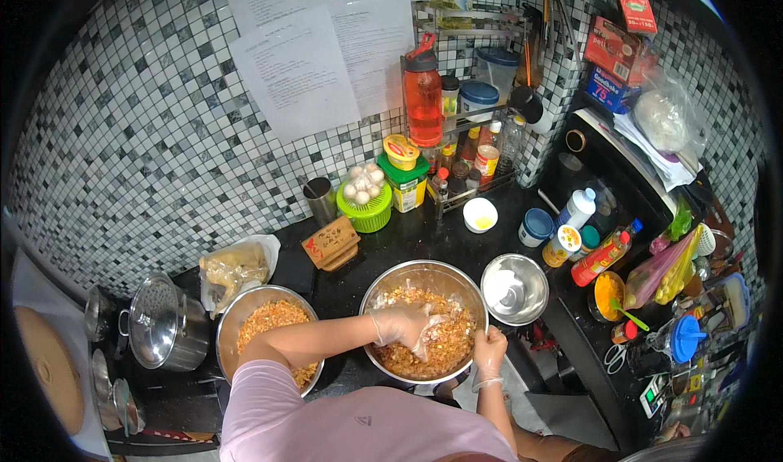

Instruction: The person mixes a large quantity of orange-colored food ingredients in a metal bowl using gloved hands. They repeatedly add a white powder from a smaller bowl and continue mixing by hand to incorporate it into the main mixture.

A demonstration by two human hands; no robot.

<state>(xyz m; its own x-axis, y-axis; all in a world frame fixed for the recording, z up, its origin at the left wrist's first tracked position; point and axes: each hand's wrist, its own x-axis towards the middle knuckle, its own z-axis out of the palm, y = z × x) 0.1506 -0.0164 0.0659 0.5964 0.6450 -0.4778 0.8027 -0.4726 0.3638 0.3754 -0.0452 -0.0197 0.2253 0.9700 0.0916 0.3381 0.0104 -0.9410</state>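
My left hand [409, 325], in a clear plastic glove, is down in a crumbly orange-brown mixture [436, 352] inside a large steel bowl [375, 287]; its fingertips are partly hidden there. My right hand [489, 348], with clear plastic at the wrist, is closed on that bowl's right rim. Under my left forearm, a second steel bowl [235, 307] holds similar orange mixture. A smaller steel bowl [526, 299] stands just beyond my right hand.
Around me on the black counter are a pot [167, 331], bagged food [232, 270], a wooden block [330, 242], a green basket [363, 213], a white cup [481, 216], bottles [595, 258], scissors [616, 358] and a condiment rack [477, 160]. Papers [289, 70] hang on the tiles.
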